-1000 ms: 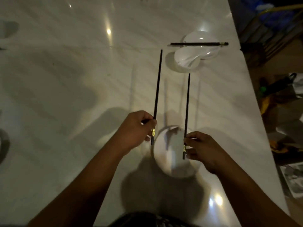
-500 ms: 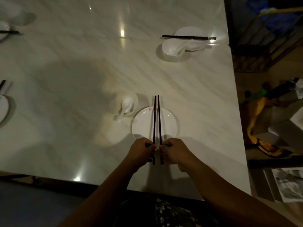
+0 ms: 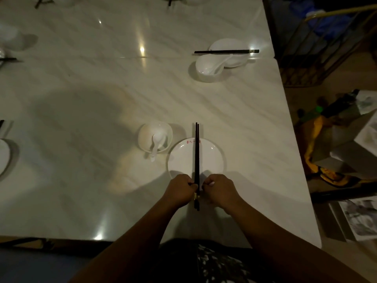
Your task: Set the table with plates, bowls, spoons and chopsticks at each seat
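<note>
Here, chopsticks between both hands.

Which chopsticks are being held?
The near pair across the plate, gripped by the left hand and right hand; the far pair lies untouched.

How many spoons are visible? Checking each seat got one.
2. The near spoon rests in the near bowl left of the plate; the far spoon in the far bowl by the right edge. More may hide past the frame edges.
</note>
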Demonstrator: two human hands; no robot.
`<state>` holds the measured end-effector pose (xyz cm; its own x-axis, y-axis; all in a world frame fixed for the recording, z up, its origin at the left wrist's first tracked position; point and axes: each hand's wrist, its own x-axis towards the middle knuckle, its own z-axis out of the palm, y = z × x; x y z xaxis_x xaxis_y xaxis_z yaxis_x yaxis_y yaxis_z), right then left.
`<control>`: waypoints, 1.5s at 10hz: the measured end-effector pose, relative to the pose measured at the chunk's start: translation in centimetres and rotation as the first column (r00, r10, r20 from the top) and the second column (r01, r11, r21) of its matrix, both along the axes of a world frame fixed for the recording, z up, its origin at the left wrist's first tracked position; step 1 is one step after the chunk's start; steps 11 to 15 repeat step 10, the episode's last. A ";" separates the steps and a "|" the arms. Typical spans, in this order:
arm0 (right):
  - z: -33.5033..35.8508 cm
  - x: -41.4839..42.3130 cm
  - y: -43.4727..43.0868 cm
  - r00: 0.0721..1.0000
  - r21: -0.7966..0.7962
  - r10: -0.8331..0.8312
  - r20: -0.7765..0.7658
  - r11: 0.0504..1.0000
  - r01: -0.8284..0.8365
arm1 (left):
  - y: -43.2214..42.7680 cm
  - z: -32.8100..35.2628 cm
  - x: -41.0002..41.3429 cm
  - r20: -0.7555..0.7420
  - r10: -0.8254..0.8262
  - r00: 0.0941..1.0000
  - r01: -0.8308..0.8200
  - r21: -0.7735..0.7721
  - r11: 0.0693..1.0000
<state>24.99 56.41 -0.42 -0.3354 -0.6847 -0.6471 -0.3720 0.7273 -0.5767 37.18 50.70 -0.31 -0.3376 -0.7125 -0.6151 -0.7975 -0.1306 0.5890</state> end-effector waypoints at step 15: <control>1.7 -2.4 -1.7 0.981 -0.112 0.049 -0.188 0.991 -0.071 | -3.3 1.4 0.5 0.063 -0.176 0.982 0.187 -0.379 0.906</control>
